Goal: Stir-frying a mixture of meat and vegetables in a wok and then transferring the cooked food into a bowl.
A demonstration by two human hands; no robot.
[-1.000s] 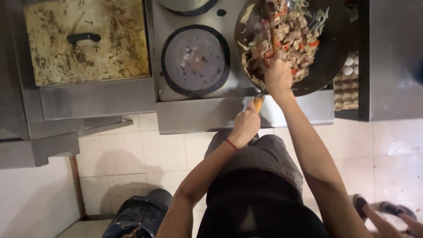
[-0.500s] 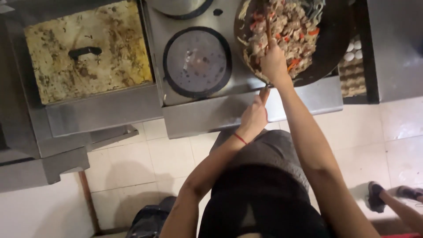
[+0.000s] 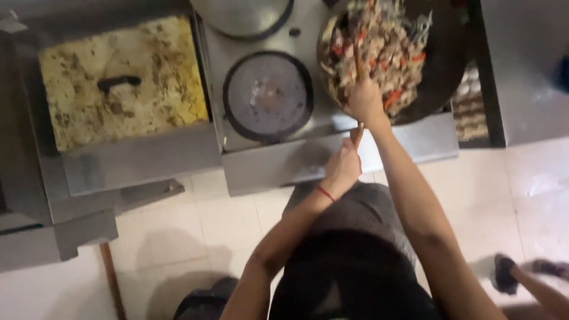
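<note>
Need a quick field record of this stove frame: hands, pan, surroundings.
left hand: grips the wooden handle at the stove edge
right hand: over the pan, holding a thin utensil
pan: large dark wok full of chopped food with orange bits
beside it: round dark burner plate
far side: stained yellowish lid with black handle

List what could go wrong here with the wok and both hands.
1. The right hand works directly above the heaped noodles and vegetables in the wok, so heat or spatter could burn it.
2. The food is piled near the wok's near rim; vigorous stirring may push some onto the steel stove top.
3. The left hand has its grip on the wooden handle at the stove's edge; a slip could tip the wok.
</note>
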